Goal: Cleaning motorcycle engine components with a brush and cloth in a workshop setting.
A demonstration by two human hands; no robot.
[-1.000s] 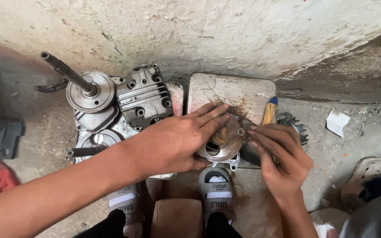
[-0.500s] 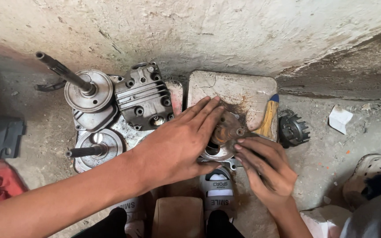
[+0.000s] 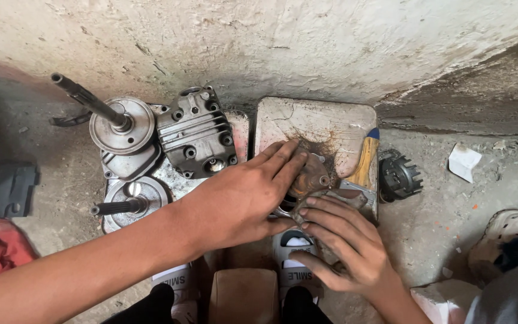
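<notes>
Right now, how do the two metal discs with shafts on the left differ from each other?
The upper disc with shaft shows its whole round face, and its long shaft slants up to the left. The lower disc with shaft is partly hidden by the left hand's forearm, and its shorter shaft points left, nearly level. Both are grey, grimy metal.

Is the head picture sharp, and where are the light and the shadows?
Head view: sharp on the left hand, right hand and rusty metal part under them; soft, even light, no glare; dark shadow in the left corner by the finned engine cover; wide-angle bending at the edges.
</notes>
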